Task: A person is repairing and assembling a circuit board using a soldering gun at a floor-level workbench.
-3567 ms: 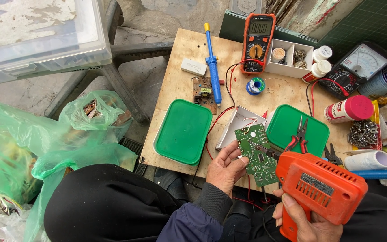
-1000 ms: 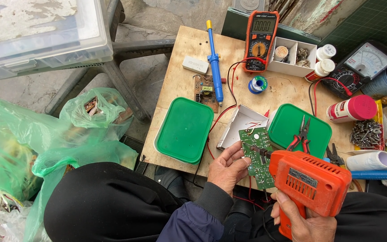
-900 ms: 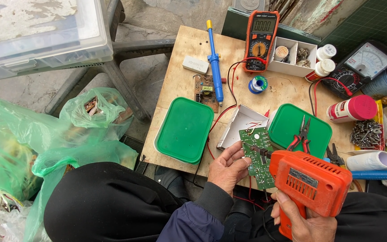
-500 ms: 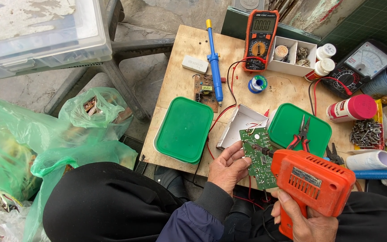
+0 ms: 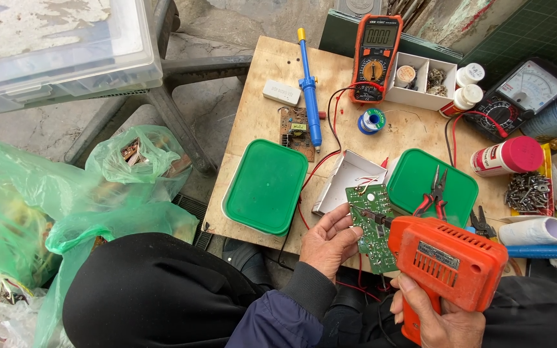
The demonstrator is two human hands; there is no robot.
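My left hand (image 5: 331,243) grips the left edge of a green circuit board (image 5: 371,222) and holds it tilted over the front edge of the wooden board (image 5: 259,109). An orange pistol-shaped soldering gun (image 5: 449,265) fills my right hand (image 5: 438,322). Its metal tip touches the circuit board near the middle. Red wires hang from the board's underside.
Two green-lidded boxes (image 5: 267,185) (image 5: 430,182), red-handled pliers (image 5: 434,193), an open white box (image 5: 349,182), a blue desoldering pump (image 5: 309,90), an orange multimeter (image 5: 375,57), a solder spool (image 5: 372,120) and a small brown board (image 5: 296,129) lie on the wood. Green plastic bags (image 5: 66,206) stand at left.
The circuit board and soldering gun have shifted slightly; the gun's tip stays on the board. Both hands keep their grip.
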